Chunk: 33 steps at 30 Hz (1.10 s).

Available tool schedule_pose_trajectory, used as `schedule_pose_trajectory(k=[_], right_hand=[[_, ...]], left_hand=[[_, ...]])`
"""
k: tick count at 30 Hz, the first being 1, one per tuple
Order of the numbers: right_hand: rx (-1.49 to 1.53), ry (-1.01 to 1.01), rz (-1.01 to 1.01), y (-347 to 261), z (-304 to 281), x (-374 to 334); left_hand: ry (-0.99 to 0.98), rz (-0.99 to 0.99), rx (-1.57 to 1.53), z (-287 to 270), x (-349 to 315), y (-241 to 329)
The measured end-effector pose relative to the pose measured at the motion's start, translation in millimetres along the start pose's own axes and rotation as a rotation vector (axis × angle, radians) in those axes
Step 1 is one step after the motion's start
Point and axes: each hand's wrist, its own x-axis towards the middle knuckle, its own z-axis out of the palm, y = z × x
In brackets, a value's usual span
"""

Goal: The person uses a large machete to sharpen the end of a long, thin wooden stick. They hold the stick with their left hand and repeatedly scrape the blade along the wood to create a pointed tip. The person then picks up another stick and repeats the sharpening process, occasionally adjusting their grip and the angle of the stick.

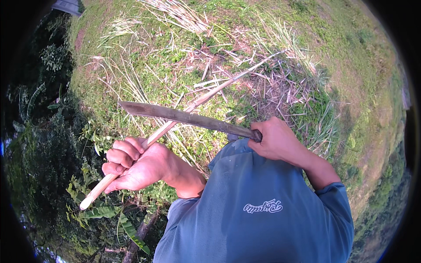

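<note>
My left hand (138,162), palm turned up, has its fingers wrapped round a long pale cane stalk (204,97). The stalk slants from a pale, slanting cut end at lower left up to a thin tip at upper right. In my right hand (278,139) is a machete (184,117), gripped by its dark handle. Its long, worn brown blade points left and crosses over the stalk just beyond my left hand. Whether the blade touches the stalk I cannot tell. Part of the machete's handle is hidden inside my right fist.
A bundle of cut stalks (180,15) lies on the grass ahead. Dry peelings (280,85) litter the ground in front of me, with long green leaves (324,127) at their right. Dark bushes (44,144) and a broad-leaved plant (131,228) stand on the left.
</note>
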Motion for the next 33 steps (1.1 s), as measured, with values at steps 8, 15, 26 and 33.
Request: schedule_pose_trajectory(k=[8, 15, 26, 33], right_hand=[[-0.067, 0.172, 0.324, 116, 46, 41], [0.036, 0.107, 0.309, 83, 48, 17], [0.026, 0.001, 0.230, 94, 25, -13], [-0.070, 0.262, 0.575, 227, 80, 28]], left_hand=[[0.181, 0.034, 0.168, -3, -10, 3], [-0.045, -0.085, 0.024, -6, -5, 12], [-0.432, -0.263, -0.331, -13, 1, 12], [-0.418, -0.231, -0.294, -23, 13, 20]])
